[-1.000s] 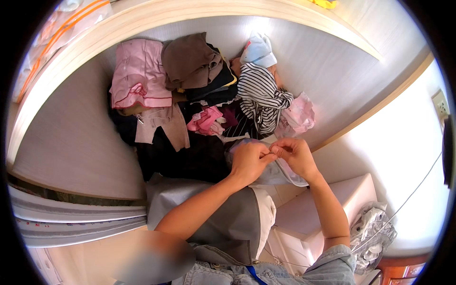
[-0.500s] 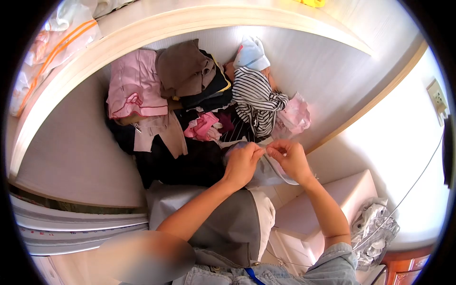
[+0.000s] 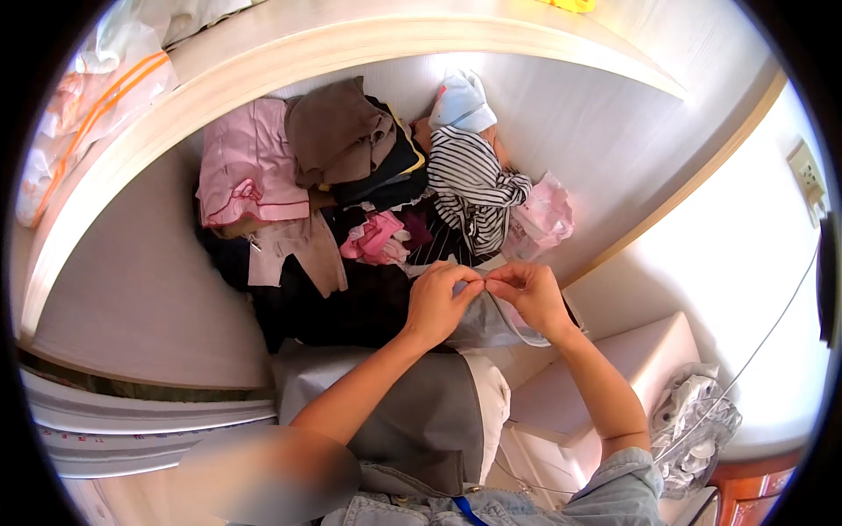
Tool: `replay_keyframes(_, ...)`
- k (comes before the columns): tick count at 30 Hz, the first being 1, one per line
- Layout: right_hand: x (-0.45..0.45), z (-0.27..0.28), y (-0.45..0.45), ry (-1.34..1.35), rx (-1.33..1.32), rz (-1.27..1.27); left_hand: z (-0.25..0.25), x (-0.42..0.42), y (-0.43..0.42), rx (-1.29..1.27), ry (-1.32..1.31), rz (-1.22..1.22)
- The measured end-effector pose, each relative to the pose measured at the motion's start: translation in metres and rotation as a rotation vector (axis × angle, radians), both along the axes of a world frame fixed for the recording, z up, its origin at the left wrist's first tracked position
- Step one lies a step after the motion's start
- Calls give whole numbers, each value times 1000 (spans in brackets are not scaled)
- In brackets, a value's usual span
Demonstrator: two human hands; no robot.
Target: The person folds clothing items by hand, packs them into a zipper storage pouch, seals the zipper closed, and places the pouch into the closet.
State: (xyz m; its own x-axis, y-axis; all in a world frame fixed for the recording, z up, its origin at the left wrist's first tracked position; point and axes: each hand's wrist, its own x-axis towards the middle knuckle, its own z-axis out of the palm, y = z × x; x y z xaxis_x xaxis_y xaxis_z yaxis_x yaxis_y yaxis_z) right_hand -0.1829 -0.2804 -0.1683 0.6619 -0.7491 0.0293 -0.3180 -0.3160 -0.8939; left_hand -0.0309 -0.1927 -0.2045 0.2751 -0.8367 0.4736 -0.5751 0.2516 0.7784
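Note:
My left hand (image 3: pixel 433 302) and my right hand (image 3: pixel 531 298) meet in front of the clothes, thumbs and fingertips pinched close together. Between and below them hangs a translucent plastic bag (image 3: pixel 485 323) with a whitish edge strip; both pinches appear to be on its upper edge. Just what lies between the fingertips is too small to make out. Behind the hands lie a black-and-white striped garment (image 3: pixel 465 171), a small pink cloth (image 3: pixel 374 235) and black clothing (image 3: pixel 351 302).
Folded pink clothes (image 3: pixel 254 162) and a brown garment (image 3: pixel 333 131) are stacked at the back of the compartment. A pale shelf (image 3: pixel 421 37) curves overhead. Grey fabric (image 3: pixel 377 403) lies near my body. To the right are a pale box (image 3: pixel 605 377) and a bagged bundle (image 3: pixel 697 430).
My fingertips have drawn closer together along the bag's edge, the left hand shifting slightly. The view has tilted a little; the clothes lie as before.

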Motion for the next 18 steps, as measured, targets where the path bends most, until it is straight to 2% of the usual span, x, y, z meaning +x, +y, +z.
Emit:
replay_keyframes(7,-2,8,2,1,-15,6,-10,-16,-2,-137,95,79)
replay_keyframes(9,-2,8,5,189,45,26,-15,-13,-3,-7,378,139)
replay_keyframes(10,-2,11,7,188,45,27,-15,-10,-4,41,451,171)
replay_keyframes(13,2,17,11,257,-95,27,-10,0,-5,14,535,203)
replay_keyframes(18,0,12,11,287,-457,3,-4,12,-9,47,468,108)
